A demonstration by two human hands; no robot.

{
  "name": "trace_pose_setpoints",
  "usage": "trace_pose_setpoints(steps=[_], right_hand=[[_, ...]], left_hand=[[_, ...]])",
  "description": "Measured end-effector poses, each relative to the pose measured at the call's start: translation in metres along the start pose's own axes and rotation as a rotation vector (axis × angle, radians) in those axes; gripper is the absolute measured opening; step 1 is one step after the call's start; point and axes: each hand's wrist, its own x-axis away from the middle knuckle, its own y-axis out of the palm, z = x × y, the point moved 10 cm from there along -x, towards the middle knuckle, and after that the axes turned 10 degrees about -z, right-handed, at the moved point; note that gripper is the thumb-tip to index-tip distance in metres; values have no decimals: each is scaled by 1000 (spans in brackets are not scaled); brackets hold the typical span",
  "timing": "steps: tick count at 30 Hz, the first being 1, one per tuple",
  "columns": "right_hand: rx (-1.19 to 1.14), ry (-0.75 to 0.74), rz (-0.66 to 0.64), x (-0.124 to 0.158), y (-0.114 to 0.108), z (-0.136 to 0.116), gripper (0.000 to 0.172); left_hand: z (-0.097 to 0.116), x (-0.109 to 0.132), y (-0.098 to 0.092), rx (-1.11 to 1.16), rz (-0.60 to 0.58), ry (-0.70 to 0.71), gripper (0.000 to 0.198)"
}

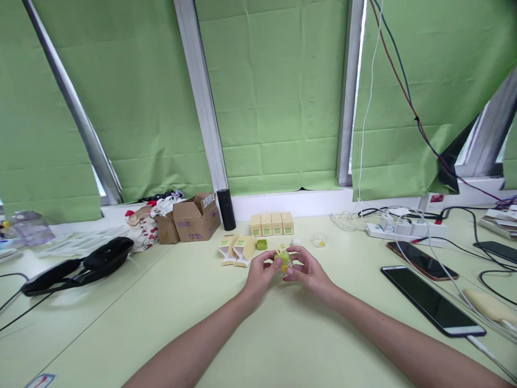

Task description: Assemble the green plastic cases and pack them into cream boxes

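Note:
Both hands hold a small yellow-green, partly clear bottle-shaped item [284, 260] with a yellow loop on top, just above the table. My left hand [262, 269] grips its left side with thumb and fingers. On the other side, my right hand [306, 269] is closed on its lower right part. Behind the left hand lie two opened cream cartons [244, 250] and a small green tray-like piece [262, 244]. A small white piece [296, 242] and a clear round plastic piece with something yellow in it [319, 240] rest behind the right hand.
Several small cream boxes [271, 224] stand in a row at the back, beside a black cylinder [226, 209] and a brown cardboard box [196, 216]. Black headgear [81, 267] lies left. Two phones [432, 299], cables and a power strip [407, 233] occupy the right.

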Motion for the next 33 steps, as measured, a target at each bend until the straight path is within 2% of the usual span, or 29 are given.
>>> trace_pose_setpoints(steps=[4, 9, 14, 20, 25, 33], right_hand=[[77, -21, 18, 1, -3, -3, 61], [41, -28, 3, 0, 1, -5, 59], [45, -41, 15, 1, 2, -11, 57], [22, -60, 24, 2, 3, -19, 51], [29, -67, 23, 1, 3, -22, 49], [14, -78, 29, -2, -2, -22, 46]], left_hand=[[-5, -3, -4, -69, 28, 2, 60], [-9, -4, -9, -71, 89, -24, 64], [2, -1, -7, -101, 91, 10, 58], [25, 9, 3, -180, 8, 135, 43], [28, 10, 5, -241, -3, 142, 39], [25, 8, 0, -284, 57, 141, 39]])
